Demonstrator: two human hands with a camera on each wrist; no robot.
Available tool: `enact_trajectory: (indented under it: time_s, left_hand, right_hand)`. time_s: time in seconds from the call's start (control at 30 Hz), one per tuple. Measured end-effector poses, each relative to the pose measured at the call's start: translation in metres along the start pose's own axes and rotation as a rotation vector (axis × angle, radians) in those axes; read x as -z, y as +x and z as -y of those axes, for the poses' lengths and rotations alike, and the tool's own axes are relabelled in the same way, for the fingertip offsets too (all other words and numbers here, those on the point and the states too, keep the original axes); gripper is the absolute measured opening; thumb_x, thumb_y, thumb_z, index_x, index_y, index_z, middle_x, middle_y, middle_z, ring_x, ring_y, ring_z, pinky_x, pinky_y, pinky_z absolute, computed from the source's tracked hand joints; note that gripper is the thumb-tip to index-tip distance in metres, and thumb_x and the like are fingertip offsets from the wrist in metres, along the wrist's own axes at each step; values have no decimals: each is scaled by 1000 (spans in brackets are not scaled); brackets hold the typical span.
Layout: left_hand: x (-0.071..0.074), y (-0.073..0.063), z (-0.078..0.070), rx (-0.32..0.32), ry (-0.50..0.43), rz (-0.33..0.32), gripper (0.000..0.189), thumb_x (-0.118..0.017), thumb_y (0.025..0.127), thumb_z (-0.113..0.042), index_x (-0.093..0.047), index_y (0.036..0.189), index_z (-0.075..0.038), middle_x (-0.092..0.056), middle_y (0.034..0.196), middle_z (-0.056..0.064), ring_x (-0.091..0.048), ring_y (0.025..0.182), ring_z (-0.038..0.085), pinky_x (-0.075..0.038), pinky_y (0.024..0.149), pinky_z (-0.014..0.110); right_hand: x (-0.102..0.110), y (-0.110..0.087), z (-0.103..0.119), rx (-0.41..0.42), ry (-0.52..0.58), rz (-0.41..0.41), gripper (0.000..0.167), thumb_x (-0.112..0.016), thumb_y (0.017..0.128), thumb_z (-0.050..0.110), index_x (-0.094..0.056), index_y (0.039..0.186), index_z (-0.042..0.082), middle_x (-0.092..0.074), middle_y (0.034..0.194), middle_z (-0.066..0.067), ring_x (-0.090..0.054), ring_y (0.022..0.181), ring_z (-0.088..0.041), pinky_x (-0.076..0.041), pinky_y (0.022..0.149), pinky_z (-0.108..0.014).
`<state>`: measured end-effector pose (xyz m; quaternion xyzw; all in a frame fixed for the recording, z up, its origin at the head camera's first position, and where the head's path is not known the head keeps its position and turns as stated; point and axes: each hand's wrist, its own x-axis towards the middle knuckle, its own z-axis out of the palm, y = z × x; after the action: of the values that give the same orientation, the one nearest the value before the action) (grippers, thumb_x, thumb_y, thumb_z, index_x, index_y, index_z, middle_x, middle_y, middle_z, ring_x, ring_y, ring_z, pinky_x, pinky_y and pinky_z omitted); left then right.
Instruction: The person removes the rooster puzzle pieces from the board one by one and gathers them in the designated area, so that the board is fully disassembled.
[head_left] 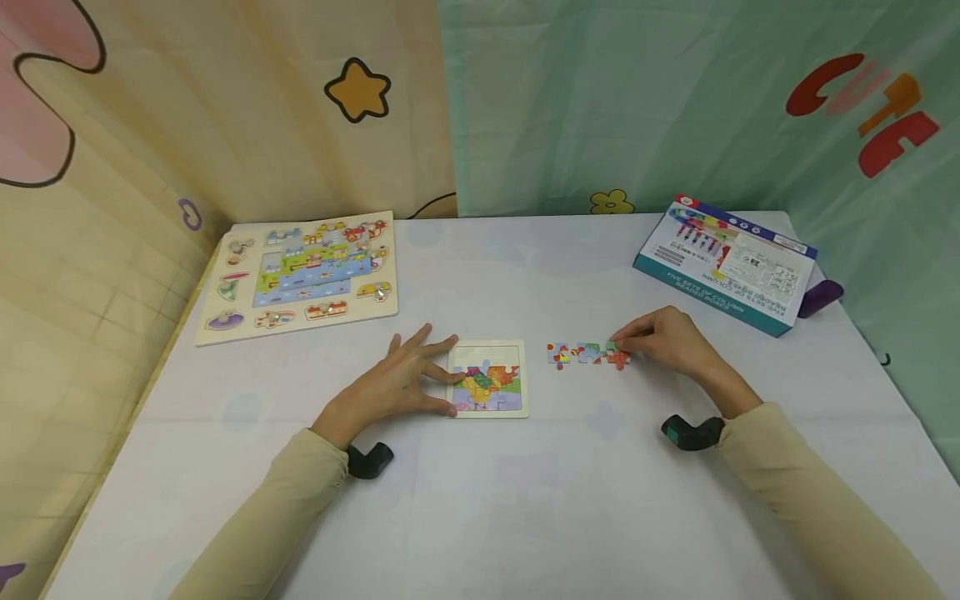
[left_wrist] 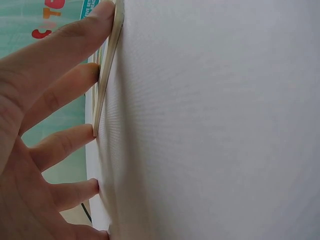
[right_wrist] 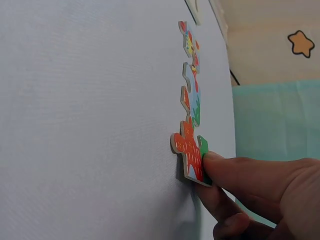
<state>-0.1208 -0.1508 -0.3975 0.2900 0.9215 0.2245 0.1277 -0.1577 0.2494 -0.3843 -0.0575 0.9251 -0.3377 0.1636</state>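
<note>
A small square jigsaw tray (head_left: 525, 392) lies mid-table, pieces fitted across its lower part and its top strip bare. My left hand (head_left: 397, 375) is spread at its left side; thumb and index finger press on it, and the tray's edge (left_wrist: 106, 75) shows under the thumb in the left wrist view. To the right, my right hand (head_left: 667, 340) pinches a red and green jigsaw piece (right_wrist: 192, 152) between thumb and fingers, one side tipped up off the cloth. Beside it in a row lie a blue and green piece (head_left: 588, 353) and a piece with a yellow figure (head_left: 558, 355).
A large wooden puzzle board (head_left: 296, 331) with picture pieces lies at the back left, flat picture panels on top. At the back right stands a blue and white box (head_left: 731, 267), a purple object (head_left: 821, 297) beside it. Curtains (head_left: 525, 108) hang behind the table.
</note>
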Motion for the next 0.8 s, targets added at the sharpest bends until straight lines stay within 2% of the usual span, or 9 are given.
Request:
enact_trajectory:
  time_s: [0.3, 0.53, 0.8]
  left_hand:
    - [0, 0, 1, 2, -17, -2, 52, -86, 69, -45, -75, 114, -21, -41, 153, 5, -10, 148, 42, -4, 109, 72]
    - [0, 0, 1, -3, -18, 0, 53, -87, 69, -44, -75, 115, -21, -40, 153, 6, -9, 148, 42, -3, 109, 72]
    - [0, 0, 1, 1, -25, 4, 53, -87, 69, -44, -75, 115, -21, -40, 153, 6, -9, 148, 42, -3, 109, 72]
  right_hand:
    - [1, -1, 3, 14, -32, -26, 17, -71, 90, 14, -78, 102, 5, -72, 103, -13, -51, 88, -24, -39, 65, -29]
    - [-2, -3, 4, 14, -54, -79, 16, -73, 89, 15, -79, 99, 4, -72, 104, -16, -57, 95, -27, -41, 73, -33]
    - [-8, -3, 2, 39, -71, -145, 12, -76, 86, 14, -79, 92, 4, -72, 94, -12, -56, 87, -25, -42, 67, -33]
